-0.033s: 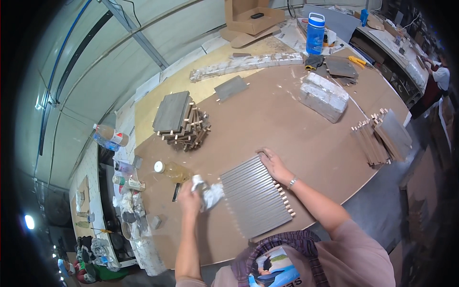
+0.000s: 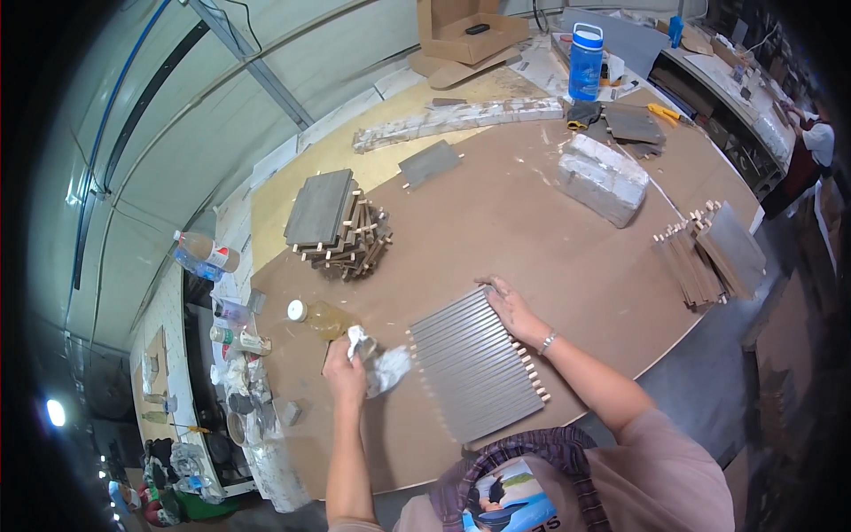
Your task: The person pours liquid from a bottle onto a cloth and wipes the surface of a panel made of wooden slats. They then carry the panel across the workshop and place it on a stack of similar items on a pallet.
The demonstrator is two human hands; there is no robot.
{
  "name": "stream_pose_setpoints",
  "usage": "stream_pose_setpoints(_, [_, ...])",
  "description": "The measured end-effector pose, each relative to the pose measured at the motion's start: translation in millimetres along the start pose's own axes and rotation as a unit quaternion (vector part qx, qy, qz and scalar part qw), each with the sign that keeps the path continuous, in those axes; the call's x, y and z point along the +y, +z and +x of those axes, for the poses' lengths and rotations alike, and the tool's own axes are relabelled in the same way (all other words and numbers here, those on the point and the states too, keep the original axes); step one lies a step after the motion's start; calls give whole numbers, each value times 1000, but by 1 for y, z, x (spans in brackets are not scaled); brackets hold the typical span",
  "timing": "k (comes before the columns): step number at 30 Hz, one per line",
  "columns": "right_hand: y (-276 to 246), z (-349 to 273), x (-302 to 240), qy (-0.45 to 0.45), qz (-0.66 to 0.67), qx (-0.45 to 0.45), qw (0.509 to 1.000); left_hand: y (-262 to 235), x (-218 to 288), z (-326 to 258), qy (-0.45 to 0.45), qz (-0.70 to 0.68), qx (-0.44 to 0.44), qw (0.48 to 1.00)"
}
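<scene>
A grey slatted panel [image 2: 474, 363] with wooden dowels sticking out of its sides lies flat on the brown table [image 2: 496, 230] in front of me. My right hand [image 2: 507, 306] presses down on the panel's far corner. My left hand [image 2: 346, 371] grips a crumpled white cloth [image 2: 383, 365] just left of the panel, touching or nearly touching its edge. A clear bottle [image 2: 317, 317] of yellowish liquid with a white cap lies on its side just beyond my left hand.
A stack of grey panels [image 2: 341, 222] stands at the table's left, with a single small panel [image 2: 430, 162] behind it. A white wrapped block [image 2: 603, 177], fanned panels [image 2: 709, 253] and a blue water bottle [image 2: 585, 49] sit to the right. Another person [image 2: 811, 142] stands far right.
</scene>
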State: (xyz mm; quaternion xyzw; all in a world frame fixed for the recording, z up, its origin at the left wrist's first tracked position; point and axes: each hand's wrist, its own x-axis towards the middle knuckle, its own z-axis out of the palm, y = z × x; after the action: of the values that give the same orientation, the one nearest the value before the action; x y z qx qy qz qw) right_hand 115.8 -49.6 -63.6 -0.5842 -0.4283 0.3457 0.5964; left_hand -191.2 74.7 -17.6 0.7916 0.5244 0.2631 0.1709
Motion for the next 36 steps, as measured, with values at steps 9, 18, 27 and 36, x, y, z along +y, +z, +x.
stream_pose_setpoints(9, [6, -6, 26, -14, -45, -1, 999, 68, 145, -13, 288, 55, -151, 944])
stream_pose_setpoints(18, [-1, -16, 3, -6, -96, -2, 995, -6, 32, -20, 58, -78, 44, 994])
stream_pose_setpoints(27, [-38, -94, -17, -3, -141, -44, 989, 20, 93, -76, 341, -5, -197, 919])
stream_pose_setpoints(36, [-36, -165, -17, 34, -155, -134, 978, 14, 157, -88, 323, -35, -103, 940])
